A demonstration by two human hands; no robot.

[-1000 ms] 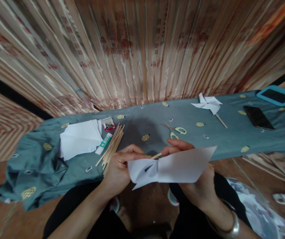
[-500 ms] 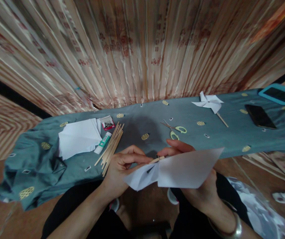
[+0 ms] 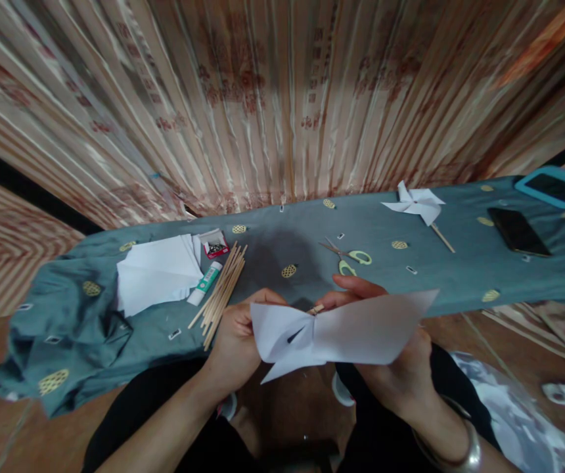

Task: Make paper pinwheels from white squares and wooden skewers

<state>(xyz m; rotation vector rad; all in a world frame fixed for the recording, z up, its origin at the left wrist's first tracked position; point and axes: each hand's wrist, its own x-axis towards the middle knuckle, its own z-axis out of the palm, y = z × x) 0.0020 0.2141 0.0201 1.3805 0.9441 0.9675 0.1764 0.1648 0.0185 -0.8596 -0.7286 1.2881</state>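
Observation:
Both hands hold a white paper pinwheel [image 3: 341, 328] just in front of the table's near edge. My left hand [image 3: 233, 338] pinches the folded blades on the left side. My right hand [image 3: 401, 374] is under the paper, its fingers reaching over the top by the middle. The tip of a wooden stick [image 3: 316, 308] pokes out at the centre of the pinwheel, between the fingertips of both hands. A bracelet sits on my right wrist.
On the grey-blue cloth [image 3: 282, 243] lie a stack of white paper [image 3: 157, 272], a glue tube [image 3: 205, 283], a small pin box [image 3: 215, 246], several wooden sticks [image 3: 223, 289], scissors [image 3: 349, 257], a finished pinwheel [image 3: 418, 203], a phone [image 3: 518, 231] and a blue-cased tablet [image 3: 556, 187].
The left blades of the paper rose and turned to face the camera; my left fingers slid behind them. The right hand and stick tip stayed almost still.

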